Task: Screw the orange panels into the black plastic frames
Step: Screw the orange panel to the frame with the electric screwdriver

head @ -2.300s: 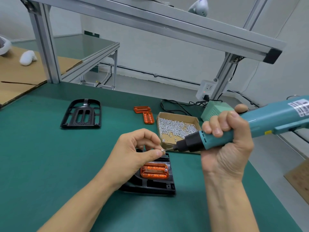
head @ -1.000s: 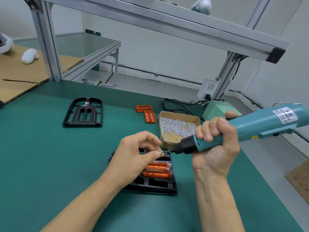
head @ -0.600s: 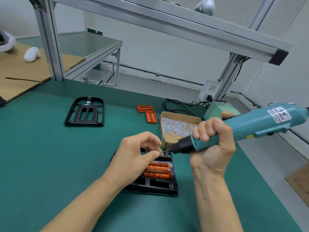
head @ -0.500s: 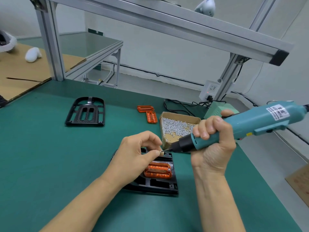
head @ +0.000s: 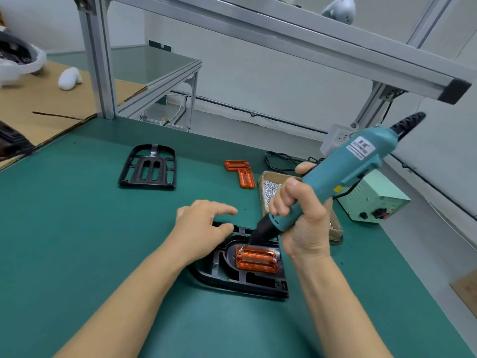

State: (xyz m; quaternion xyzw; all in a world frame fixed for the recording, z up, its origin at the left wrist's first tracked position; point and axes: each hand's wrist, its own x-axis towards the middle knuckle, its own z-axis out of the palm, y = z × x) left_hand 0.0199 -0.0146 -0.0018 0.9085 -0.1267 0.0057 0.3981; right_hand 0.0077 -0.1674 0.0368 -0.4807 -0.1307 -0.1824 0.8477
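Head view: my right hand point(head: 300, 220) is gripping the driver point(head: 333, 177), its tip touching the panel point(head: 256, 259) at the far-left corner. My left hand point(head: 204, 226), fingers loosely spread, is pressing the frame point(head: 232, 280) at its far-left edge. Both parts are looking light, stiff and slippery, so I am steadying the frame by its rim. Spare panels point(head: 241, 173) are lying far off.

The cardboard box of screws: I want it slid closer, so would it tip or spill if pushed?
The cardboard box of screws looks low and wide, so it would probably slide on the green mat rather than tip. Its walls seem shallow and thin, so a sharp shove might flex them. The loose screws would likely shift.
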